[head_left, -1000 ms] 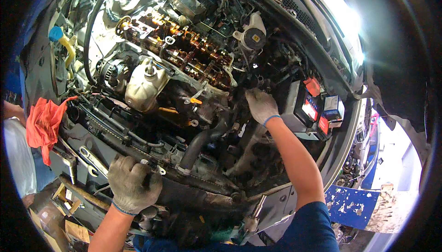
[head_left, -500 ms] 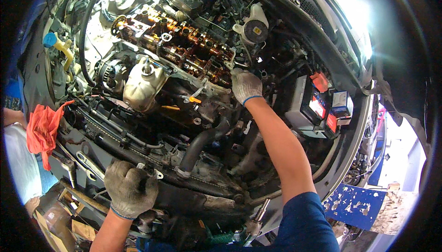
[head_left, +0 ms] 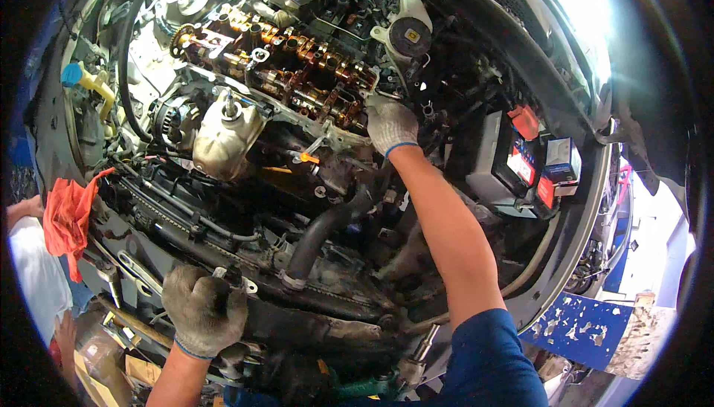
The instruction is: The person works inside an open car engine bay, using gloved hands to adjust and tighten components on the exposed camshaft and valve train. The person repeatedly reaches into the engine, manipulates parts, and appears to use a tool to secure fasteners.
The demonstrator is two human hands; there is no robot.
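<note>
Your right hand is at the right end of the open engine.
The engine sits in the front of the car, with its shiny brown camshafts showing. Your right fingers point away, so I cannot tell if they hold anything. Your left hand is at the car's front edge, fingers curled in; I cannot tell if something is inside. A silver wrench lies just beside it. A red rag hangs farther left. A fat black hose bends below your right hand.
</note>
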